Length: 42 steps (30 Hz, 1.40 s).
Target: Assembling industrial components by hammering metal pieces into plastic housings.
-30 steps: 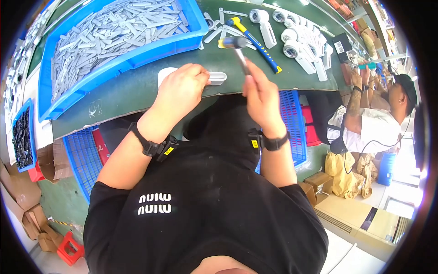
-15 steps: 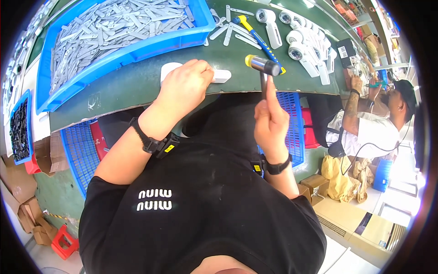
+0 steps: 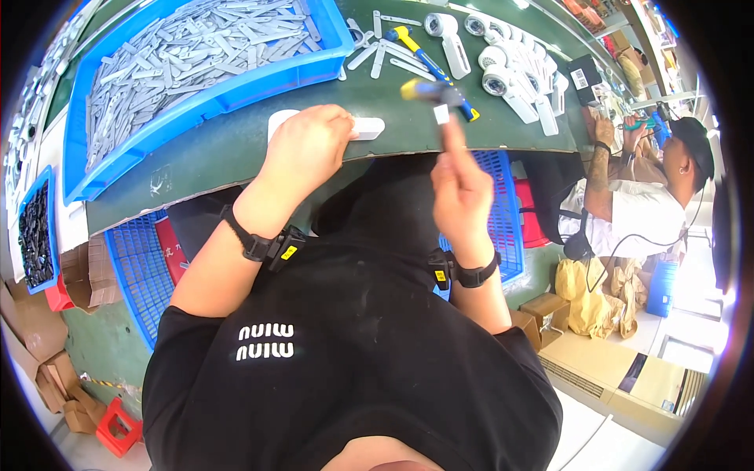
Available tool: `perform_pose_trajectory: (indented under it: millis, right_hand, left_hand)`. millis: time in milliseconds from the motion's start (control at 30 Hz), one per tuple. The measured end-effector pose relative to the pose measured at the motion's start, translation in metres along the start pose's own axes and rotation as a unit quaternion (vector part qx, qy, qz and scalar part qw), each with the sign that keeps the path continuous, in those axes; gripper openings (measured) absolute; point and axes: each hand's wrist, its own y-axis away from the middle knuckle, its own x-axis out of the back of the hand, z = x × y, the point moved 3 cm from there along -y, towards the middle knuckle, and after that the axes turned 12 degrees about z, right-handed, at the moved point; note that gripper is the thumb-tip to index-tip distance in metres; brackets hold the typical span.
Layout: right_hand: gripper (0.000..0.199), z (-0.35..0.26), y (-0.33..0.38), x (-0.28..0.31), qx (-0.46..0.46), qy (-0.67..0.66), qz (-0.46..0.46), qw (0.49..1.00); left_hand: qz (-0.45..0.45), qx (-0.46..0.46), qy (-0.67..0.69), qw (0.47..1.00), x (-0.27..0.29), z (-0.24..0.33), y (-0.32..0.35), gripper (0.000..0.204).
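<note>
Left hand (image 3: 308, 149): laid palm-down and closed over a white moulded plastic part (image 3: 366, 127), which is pressed onto the dark green worktop (image 3: 236, 153) near its front edge; one end of the part is seen past the fingers.

Right hand (image 3: 459, 192): wrapped shut round the handle of a small hammer with a yellow and grey head (image 3: 430, 92), held raised and blurred just right of the part.

Behind: a blue plastic bin (image 3: 259, 74) of flat grey metal strips; white cylindrical housings (image 3: 503, 59); a second yellow-headed, blue-handled hammer (image 3: 424, 51).
</note>
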Motion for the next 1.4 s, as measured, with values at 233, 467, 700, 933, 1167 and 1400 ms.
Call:
perform_pose_trajectory:
  millis: [233,467,700,933,1167,1400]
  right_hand:
    - [0.053,0.002,0.003,0.004,-0.060,-0.062,0.013,0.996]
    - [0.051,0.012,0.017,0.002,-0.084,-0.047,0.001,0.995]
    - [0.051,0.012,0.021,-0.007,-0.058,-0.029,-0.042,0.997]
    - [0.051,-0.007,0.007,-0.015,-0.013,0.002,-0.057,0.998]
    - [0.052,-0.039,-0.008,-0.006,0.062,0.016,-0.060,0.996]
    - [0.052,-0.045,-0.015,-0.004,0.034,0.026,-0.095,0.995]
  left_hand:
    - [-0.109,0.001,-0.063,0.992,0.009,0.006,-0.014,0.020]
    - [-0.116,-0.160,0.012,0.980,0.041,0.003,-0.018,0.019]
    - [-0.053,-0.057,0.010,0.997,0.038,-0.038,-0.009,0.027]
    - [0.002,-0.021,0.017,1.000,0.028,-0.032,0.003,0.035]
    - [0.054,0.045,0.076,0.995,0.019,-0.027,0.029,0.028]
    - [0.106,-0.005,0.108,0.988,0.006,-0.030,0.034,0.018]
